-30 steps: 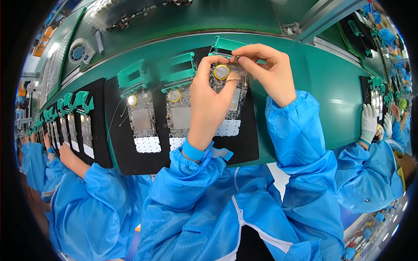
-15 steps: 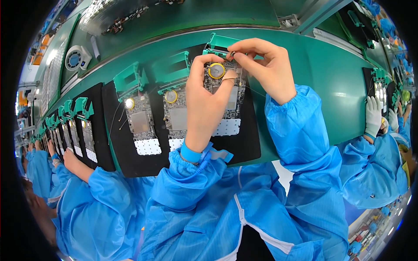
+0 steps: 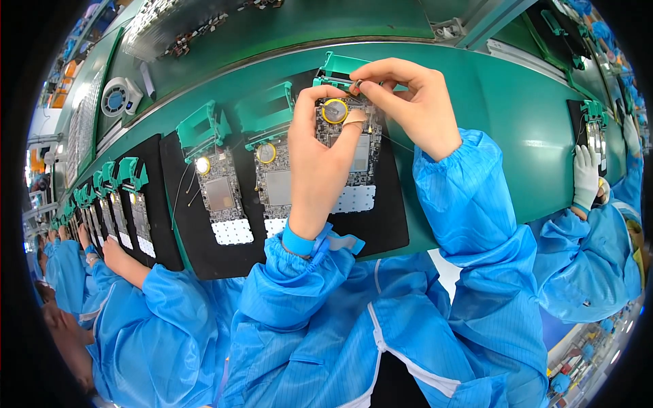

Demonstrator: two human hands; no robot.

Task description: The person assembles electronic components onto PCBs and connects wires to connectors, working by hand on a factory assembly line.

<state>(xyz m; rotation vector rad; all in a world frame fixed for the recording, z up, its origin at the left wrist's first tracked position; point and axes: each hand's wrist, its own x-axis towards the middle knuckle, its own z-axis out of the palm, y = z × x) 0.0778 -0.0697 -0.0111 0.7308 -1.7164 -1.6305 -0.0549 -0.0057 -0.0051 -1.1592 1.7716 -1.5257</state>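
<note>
Under my hands lies a circuit board (image 3: 360, 163) with a round yellow-rimmed coin cell (image 3: 335, 111) and a white dotted strip at its near end. A green plastic bracket (image 3: 338, 64) sits at its far end. My left hand (image 3: 321, 160) curls over the board's left side, index finger and thumb around the coin cell, the thumb with a tan wrap resting on the board. Its other fingers are hidden. At the bracket, my right hand (image 3: 415, 109) pinches a small dark part (image 3: 356, 86) too small to name. A thin wire runs below that hand.
Two more boards (image 3: 220, 195) (image 3: 277, 185) with green brackets lie left on the black mat (image 3: 391, 224). Further left, a co-worker's hand (image 3: 122, 260) is beside a row of boards. A small fan (image 3: 120, 97) stands back left. A white-gloved hand (image 3: 585, 175) is at the right.
My right hand's fingertips have shifted slightly left at the bracket, still pinched. The left hand stays nearly in place over the board. At the far right, another gloved hand has moved up.
</note>
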